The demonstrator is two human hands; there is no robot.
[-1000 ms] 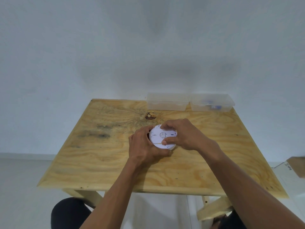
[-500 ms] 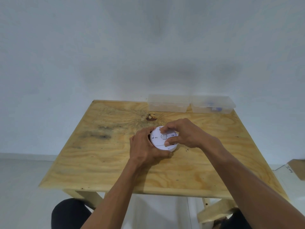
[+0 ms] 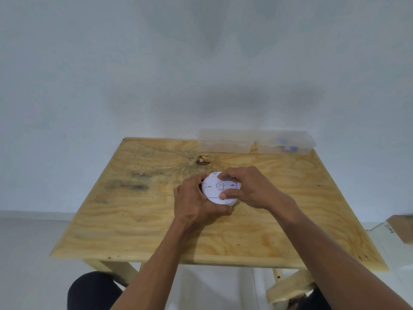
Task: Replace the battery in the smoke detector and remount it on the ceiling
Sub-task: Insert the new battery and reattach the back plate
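Slightly turned round white smoke detector [image 3: 215, 189]

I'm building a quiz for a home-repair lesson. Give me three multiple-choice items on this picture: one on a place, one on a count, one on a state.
1. Where do the clear plastic boxes stand?
A. At the far edge of the table
B. On the floor
C. At the near left corner

2. How many clear plastic boxes are there?
A. One
B. Two
C. Four

3. How is the smoke detector held?
A. It lies untouched
B. One hand lifts it overhead
C. Both hands grip it on the table

Answers:
1 A: the left box and the right box sit side by side at the table's far edge, by the wall.
2 B: only those two show.
3 C: the left hand wraps the smoke detector's rim while the right hand pinches its top face.
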